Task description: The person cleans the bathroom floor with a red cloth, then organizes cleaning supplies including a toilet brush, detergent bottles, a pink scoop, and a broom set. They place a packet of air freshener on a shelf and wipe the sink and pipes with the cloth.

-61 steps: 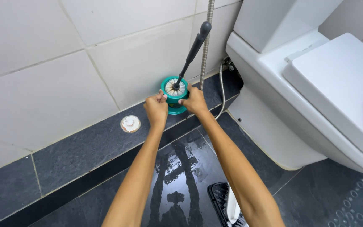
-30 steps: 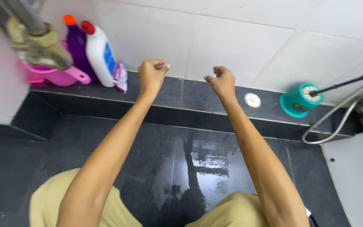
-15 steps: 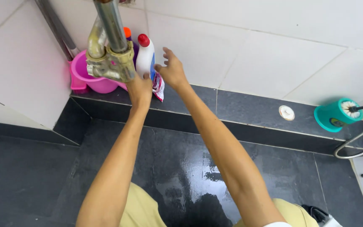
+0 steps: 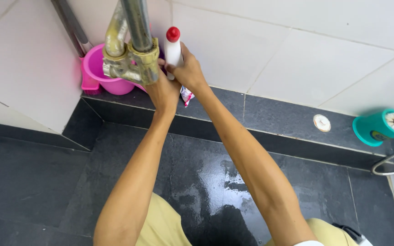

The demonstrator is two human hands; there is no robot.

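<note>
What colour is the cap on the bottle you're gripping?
Red, on the white bottle; head view shows its cap.

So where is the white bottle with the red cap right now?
In the head view, upper left of centre: the white bottle is gripped by the right hand, against the wall tiles beside the metal pipe.

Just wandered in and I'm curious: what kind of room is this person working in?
Most likely a bathroom or toilet room: white wall tiles above a wet dark floor, a toilet brush in its holder, a pink bucket, and both hands on a cleaner bottle.
</note>
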